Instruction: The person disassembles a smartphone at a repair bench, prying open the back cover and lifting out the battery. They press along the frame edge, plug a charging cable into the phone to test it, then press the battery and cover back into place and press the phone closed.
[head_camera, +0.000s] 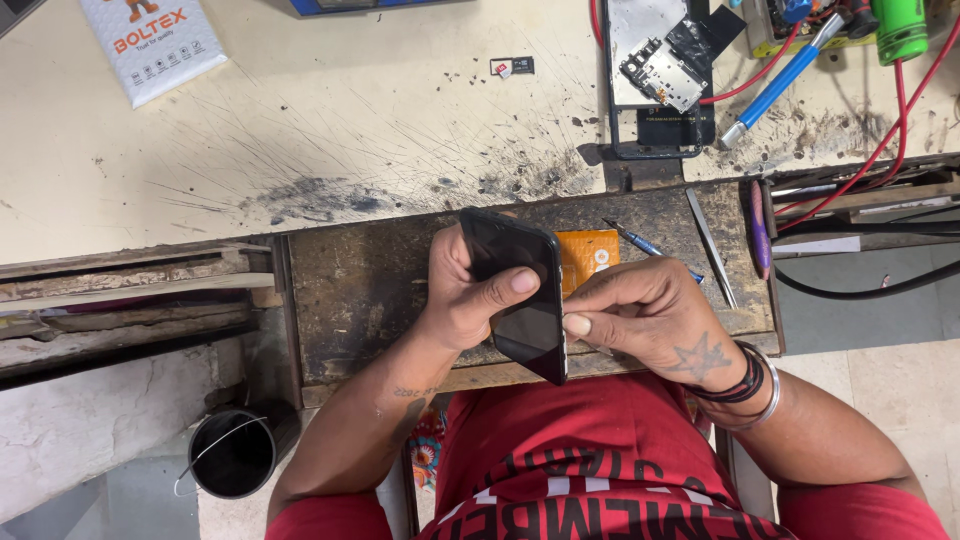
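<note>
Red shirt (600, 480) fills the bottom, and just above it a dark smartphone (520, 295) is held tilted over the worn wooden drawer board (350, 290). Left hand (465, 295) wraps it, thumb across the glass; right hand (650, 315) pinches its right edge. I'd keep the pressure light — the board's front lip is close below, with small tools (700, 250) just right.

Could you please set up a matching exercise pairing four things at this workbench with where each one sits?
Things:
1. black phone
2. orange packet
3. opened phone frame
4. black bucket

Places:
a. down on the floor, left of the person's knee
b. at the top of the pale bench, beside a blue-handled tool
c. held between the left hand and the right hand
d. lying on the dark wooden board, behind the phone

Pairs: 1-c, 2-d, 3-b, 4-a
</note>
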